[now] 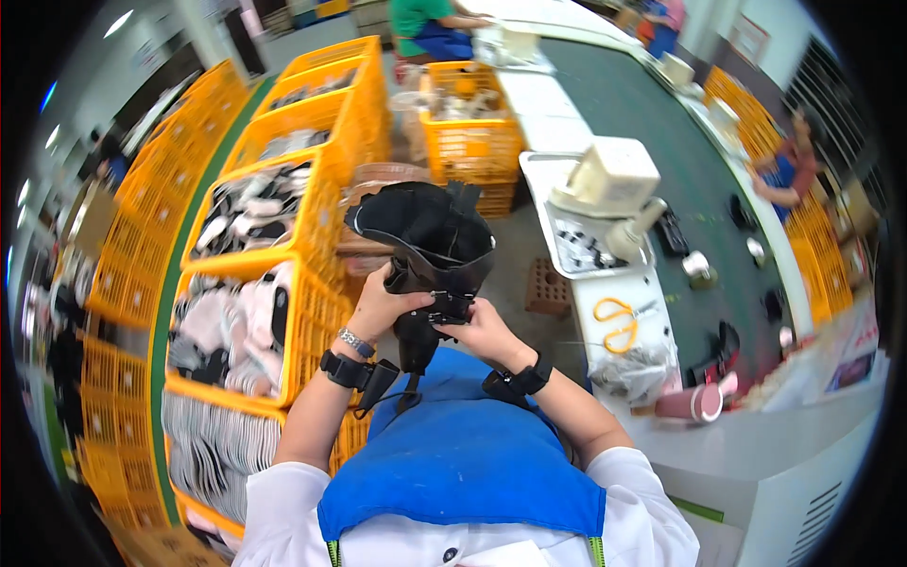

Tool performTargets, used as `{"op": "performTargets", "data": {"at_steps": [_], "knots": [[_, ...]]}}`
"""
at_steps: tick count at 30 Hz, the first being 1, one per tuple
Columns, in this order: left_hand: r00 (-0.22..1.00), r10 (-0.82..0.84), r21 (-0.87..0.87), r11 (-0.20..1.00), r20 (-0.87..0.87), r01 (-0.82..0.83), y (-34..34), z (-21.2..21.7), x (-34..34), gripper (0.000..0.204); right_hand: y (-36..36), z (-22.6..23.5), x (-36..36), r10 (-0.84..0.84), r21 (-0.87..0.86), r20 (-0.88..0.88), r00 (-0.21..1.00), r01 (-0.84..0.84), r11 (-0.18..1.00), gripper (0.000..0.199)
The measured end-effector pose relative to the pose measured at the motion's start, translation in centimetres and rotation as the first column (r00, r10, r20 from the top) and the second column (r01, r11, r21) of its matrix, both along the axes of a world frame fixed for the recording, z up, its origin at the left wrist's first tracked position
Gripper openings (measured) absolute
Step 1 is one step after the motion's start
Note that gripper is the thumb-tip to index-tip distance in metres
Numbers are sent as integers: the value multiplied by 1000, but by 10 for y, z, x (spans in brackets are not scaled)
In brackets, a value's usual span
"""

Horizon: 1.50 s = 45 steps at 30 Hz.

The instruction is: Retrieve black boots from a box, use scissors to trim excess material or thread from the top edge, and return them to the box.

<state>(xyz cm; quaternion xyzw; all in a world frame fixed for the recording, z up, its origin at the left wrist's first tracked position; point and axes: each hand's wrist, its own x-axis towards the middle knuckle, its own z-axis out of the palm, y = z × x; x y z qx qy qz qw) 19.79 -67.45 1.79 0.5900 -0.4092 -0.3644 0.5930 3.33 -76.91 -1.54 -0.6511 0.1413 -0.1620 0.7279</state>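
Observation:
A black boot (442, 253), its wide top opening facing up and away, is held upright in front of my blue apron (463, 444). My left hand (383, 304) grips its left side, thumb pressed on a strap, the other fingers partly hidden behind the shaft. At the right side, my right hand (487, 333) is closed at a small dark buckle (452, 306) and strap. The boot's foot part hangs down between my wrists. A black band with a small device sits on each wrist.
Yellow crates (326, 340) with pale shoe parts and grey insoles stand at left. At right, a white tray (590, 265) and orange-handled scissors (619, 326) lie beside a green conveyor belt (652, 132) carrying dark shoes. A pink cup (694, 404) lies nearby. Other people sit farther off.

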Motion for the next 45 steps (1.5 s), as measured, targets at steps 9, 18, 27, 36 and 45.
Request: {"op": "performTargets", "data": {"at_steps": [9,18,27,36,45], "knots": [[790,-452,259,891,415,374,-166,-15,59,46,-89,-48,-132,-933,-684,-239,270,635,359,29],[383,-899,398,438,213,806,-295,-35,72,48,-140,-99,-171,-652,-786,-604,-458,477,392,64],[308,-931,412,363,196,836,-354,-42,58,50,-162,-109,-156,-607,-771,-594,-528,589,242,66],[421,-887,142,400,-191,905,-381,12,33,52,-104,-122,-171,-957,367,-250,-146,901,-233,54],[513,-831,-31,519,214,854,-404,81,-86,41,-135,96,-162,-973,-515,216,-79,838,-182,62]]}}
